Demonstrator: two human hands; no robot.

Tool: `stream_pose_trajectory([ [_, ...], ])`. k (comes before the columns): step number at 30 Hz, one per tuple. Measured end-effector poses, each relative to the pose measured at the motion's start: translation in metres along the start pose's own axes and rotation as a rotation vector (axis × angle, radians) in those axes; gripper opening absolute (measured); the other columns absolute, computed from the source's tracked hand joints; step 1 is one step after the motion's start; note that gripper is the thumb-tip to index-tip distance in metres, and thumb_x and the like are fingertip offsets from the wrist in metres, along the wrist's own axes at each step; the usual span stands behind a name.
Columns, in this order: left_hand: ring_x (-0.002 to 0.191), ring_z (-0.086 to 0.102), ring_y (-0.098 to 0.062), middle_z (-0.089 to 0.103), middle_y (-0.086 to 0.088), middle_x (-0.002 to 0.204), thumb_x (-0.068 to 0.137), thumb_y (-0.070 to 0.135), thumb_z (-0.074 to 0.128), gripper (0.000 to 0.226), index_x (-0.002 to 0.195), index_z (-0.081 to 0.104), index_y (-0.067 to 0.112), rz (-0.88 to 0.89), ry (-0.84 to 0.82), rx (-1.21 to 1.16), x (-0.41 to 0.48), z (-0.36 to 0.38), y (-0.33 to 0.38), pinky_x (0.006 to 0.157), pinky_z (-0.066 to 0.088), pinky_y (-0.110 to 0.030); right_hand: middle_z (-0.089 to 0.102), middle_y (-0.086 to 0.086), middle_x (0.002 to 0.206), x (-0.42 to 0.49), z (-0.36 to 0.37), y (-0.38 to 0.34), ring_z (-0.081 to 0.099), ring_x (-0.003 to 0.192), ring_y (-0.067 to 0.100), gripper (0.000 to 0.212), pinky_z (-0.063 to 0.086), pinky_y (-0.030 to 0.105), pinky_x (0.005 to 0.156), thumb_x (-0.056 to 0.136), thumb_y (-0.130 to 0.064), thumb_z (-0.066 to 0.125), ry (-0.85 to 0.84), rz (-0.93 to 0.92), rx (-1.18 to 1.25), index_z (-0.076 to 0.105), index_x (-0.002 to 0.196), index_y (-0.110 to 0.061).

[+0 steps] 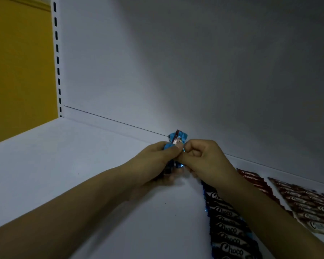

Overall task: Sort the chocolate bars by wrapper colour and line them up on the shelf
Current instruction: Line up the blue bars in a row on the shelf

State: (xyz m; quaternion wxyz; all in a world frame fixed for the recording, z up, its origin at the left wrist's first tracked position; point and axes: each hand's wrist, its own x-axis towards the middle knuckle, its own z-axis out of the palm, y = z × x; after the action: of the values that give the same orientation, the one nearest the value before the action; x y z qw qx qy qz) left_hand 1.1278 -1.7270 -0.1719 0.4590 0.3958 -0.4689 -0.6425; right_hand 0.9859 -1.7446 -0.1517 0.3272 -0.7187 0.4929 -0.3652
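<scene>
Lettering "Choco" on shelved bars [230, 230]; blue bar [178, 140] in left hand [155, 159].

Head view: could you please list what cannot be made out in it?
Held blue bars: count hidden by left hand and right hand, head view.
Blue row: far end behind the right forearm, near end cut by bottom edge.
Red rows: cut by right edge.

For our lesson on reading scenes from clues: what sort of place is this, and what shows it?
Probably a shop shelf being stocked: a white shelf with a slotted upright, rows of blue-wrapped bars and red-wrapped bars; left hand and right hand grip a blue bundle.
</scene>
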Motion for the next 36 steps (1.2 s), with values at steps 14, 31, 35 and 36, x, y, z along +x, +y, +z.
stream_pose_trajectory([
  [14,0.044,0.047,-0.003,0.068,0.007,0.066,0.100,0.029,0.047,0.014,0.102,0.059,0.022,0.194,0.267,-0.001,0.005,-0.003,0.003,0.038,0.034,-0.016,0.072,-0.002,0.076,0.006,-0.032,-0.001,0.063,0.059,0.008,0.012,0.046,0.017,0.049,0.086,-0.027,0.062,-0.161,0.176,0.274,0.069,0.087,-0.017],
  [31,0.044,0.038,-0.004,0.044,0.008,0.050,0.080,0.053,0.060,0.042,0.097,0.068,0.015,0.150,0.232,-0.046,0.006,-0.006,0.003,0.036,0.029,-0.015,0.068,-0.008,0.076,0.003,-0.021,0.008,0.061,0.066,0.010,0.012,0.052,0.030,0.065,0.088,-0.018,0.066,0.214,-0.442,-0.399,0.075,0.095,-0.020],
  [35,0.044,0.040,-0.004,0.063,-0.001,0.066,0.084,0.038,0.065,0.030,0.092,0.068,0.010,0.139,0.207,-0.042,0.006,-0.006,-0.002,0.036,0.030,-0.016,0.069,-0.002,0.080,0.004,-0.027,0.010,0.061,0.068,0.015,0.024,0.046,0.035,0.066,0.086,-0.033,0.061,0.281,-0.868,-0.991,0.075,0.097,-0.017],
  [36,0.045,0.040,-0.005,0.064,-0.006,0.073,0.089,0.029,0.063,0.019,0.090,0.068,0.010,0.143,0.228,-0.044,0.007,-0.006,-0.002,0.036,0.029,-0.016,0.070,-0.004,0.084,0.004,-0.027,0.009,0.062,0.074,0.014,0.027,0.045,0.037,0.070,0.085,-0.037,0.061,0.241,-0.812,-0.931,0.075,0.100,-0.019],
])
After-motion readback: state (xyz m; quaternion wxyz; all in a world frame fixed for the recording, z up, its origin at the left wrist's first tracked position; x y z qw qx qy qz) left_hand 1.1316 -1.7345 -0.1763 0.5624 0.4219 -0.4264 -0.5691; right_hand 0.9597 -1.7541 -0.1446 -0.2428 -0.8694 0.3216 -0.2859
